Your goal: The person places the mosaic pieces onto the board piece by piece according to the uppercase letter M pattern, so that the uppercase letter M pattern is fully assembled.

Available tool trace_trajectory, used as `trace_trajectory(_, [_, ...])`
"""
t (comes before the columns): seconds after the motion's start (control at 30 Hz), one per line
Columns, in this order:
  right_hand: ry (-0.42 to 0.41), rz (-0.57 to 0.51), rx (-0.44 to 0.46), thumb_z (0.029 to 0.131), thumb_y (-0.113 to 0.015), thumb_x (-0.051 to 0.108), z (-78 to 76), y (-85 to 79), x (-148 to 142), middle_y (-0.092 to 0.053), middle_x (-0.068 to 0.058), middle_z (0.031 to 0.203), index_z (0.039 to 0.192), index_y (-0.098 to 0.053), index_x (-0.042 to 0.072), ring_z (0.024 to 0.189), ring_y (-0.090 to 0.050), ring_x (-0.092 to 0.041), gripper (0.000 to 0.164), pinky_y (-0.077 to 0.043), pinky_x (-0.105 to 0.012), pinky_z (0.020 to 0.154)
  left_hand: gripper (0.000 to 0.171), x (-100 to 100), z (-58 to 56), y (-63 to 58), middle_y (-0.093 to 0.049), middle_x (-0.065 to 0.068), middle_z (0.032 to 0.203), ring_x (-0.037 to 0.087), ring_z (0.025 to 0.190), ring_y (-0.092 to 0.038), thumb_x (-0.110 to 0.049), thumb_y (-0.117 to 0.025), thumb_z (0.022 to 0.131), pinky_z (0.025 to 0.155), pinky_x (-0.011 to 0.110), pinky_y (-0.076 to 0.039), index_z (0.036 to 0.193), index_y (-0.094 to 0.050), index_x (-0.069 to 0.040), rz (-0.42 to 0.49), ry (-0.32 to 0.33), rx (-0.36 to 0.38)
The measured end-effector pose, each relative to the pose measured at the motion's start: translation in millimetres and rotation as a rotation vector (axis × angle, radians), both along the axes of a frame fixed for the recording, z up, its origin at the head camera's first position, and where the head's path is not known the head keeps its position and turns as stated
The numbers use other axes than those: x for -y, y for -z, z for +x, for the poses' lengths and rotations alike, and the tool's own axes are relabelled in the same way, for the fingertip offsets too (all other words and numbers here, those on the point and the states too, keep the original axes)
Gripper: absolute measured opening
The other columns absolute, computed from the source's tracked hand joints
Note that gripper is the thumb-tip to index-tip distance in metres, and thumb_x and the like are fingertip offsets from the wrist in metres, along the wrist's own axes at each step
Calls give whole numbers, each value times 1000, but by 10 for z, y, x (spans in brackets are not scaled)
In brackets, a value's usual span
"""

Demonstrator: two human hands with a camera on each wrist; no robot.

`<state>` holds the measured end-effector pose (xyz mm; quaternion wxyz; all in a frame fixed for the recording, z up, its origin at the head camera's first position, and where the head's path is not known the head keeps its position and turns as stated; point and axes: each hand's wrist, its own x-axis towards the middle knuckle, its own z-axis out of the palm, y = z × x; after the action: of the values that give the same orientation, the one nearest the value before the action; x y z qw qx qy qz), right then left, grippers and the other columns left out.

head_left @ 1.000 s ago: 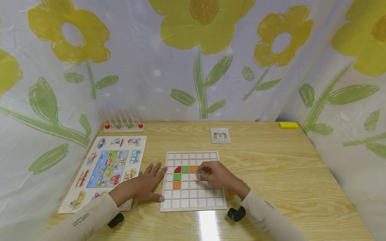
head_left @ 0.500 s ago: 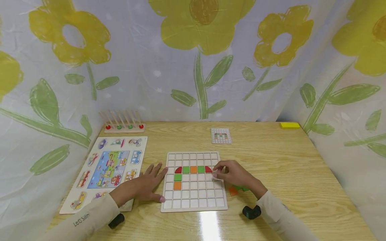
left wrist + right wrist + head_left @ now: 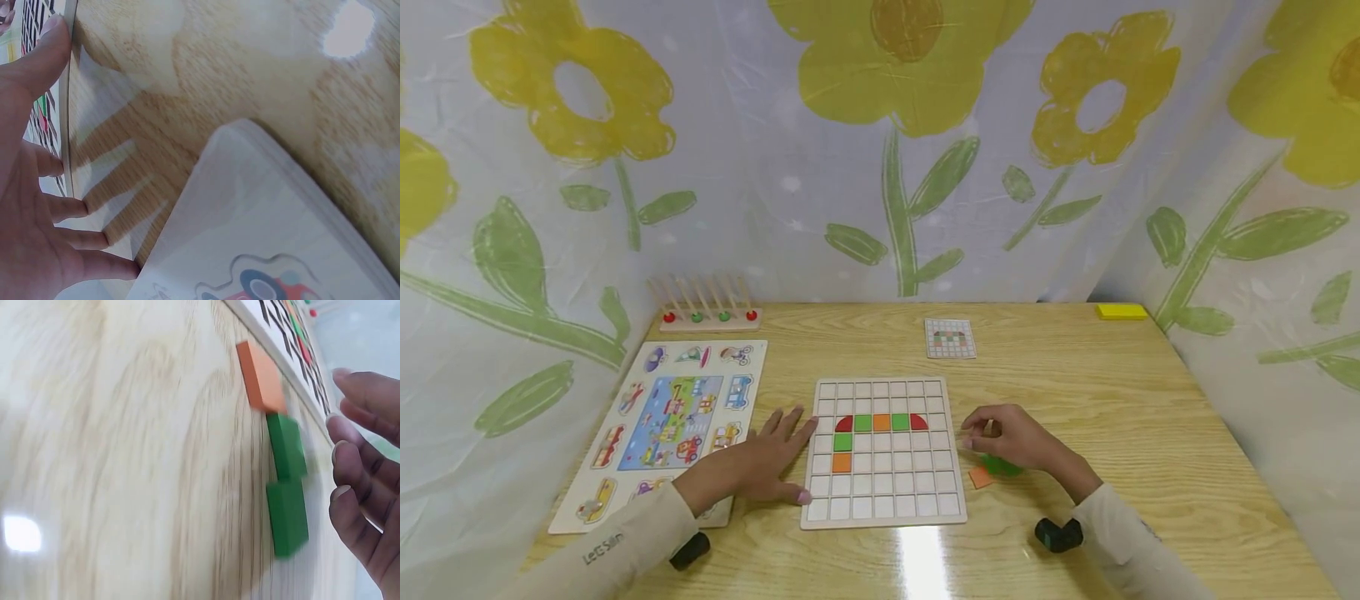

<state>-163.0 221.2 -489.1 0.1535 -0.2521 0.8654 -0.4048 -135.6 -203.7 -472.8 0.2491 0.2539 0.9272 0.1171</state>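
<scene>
A wooden grid board [image 3: 895, 483] lies in front of me in the head view. Its row of coloured tiles runs red quarter-round [image 3: 845, 423], green, orange [image 3: 882, 422], green, red quarter-round [image 3: 918, 422]. Below the left end sit a green tile [image 3: 843, 442] and an orange one [image 3: 842, 462]. My left hand [image 3: 760, 467] is spread, fingertips and thumb at the board's left edge. Just off the right edge, my right hand [image 3: 1011, 437] hovers with loosely bent fingers and nothing between them. Under it lie a loose orange tile [image 3: 261, 378] and green tiles [image 3: 287, 515].
A vehicle picture puzzle [image 3: 568, 518] lies at the left, partly under my left forearm. Behind it stands a peg rack [image 3: 710, 319] with red and green beads. A small pattern card [image 3: 950, 338] lies beyond the grid board, and a yellow block [image 3: 1121, 312] at the back right corner.
My right hand has moved right, off the board toward the loose tiles, uncovering the green tile and red quarter-round at the row's right end. My left hand has stayed put.
</scene>
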Motion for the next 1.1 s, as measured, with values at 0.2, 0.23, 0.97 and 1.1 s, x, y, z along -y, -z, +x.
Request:
trace_trajectory(0.2, [28,32,15,91,-76,27,57,8,-198,-66,3,87,108,-73,7,58,-51,-3,26,-46,-22,53,113,1,6,-23,-5,26,166,55,150,-7,-70,-66,83,107,78,-24,162,-13,-9,4,5,4])
trace_trajectory(0.23, [28,33,16,91,-76,28,71,12,-230,-66,3,86,108,-73,7,58,-51,-4,27,-47,-22,53,113,0,9,-32,-5,27,166,55,150,-7,-69,-66,83,107,78,-23,162,-13,-8,8,5,9])
trace_trajectory(0.97, [99,195,-85,84,-82,33,342,35,-590,-66,8,89,108,-74,13,82,-58,-5,32,-48,-24,70,112,1,2,-26,-3,27,166,55,150,-5,-69,-65,84,107,78,-22,163,-12,-9,8,8,23])
trace_trajectory(1.1, [92,171,-79,84,-82,30,346,26,-597,-66,6,90,110,-75,11,82,-58,-7,33,-48,-24,70,113,6,-3,-4,-4,27,166,56,150,-6,-69,-66,83,106,79,-22,163,-12,-9,16,7,21])
